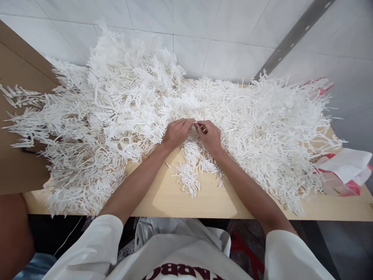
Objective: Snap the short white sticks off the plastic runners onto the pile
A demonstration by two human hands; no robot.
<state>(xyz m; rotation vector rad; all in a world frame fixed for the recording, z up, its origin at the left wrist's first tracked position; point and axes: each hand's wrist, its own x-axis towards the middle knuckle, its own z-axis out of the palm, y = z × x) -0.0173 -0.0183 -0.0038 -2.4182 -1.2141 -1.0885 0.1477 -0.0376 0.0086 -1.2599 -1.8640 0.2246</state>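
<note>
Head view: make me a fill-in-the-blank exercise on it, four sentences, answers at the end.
The thin, branching pieces heaped on the table are coloured ____.
The left hand and the right hand have their fingertips close together, not far ____.
The brown cardboard stands on the person's ____ side.
The wall behind the heap is covered with ____.

Missing words: white; apart; left; tiles

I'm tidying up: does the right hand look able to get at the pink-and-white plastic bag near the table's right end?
Probably, with a stretch: the heap of branching white strands between the right hand and the bag overlaps its left edge, but its right side looks uncovered.
</note>
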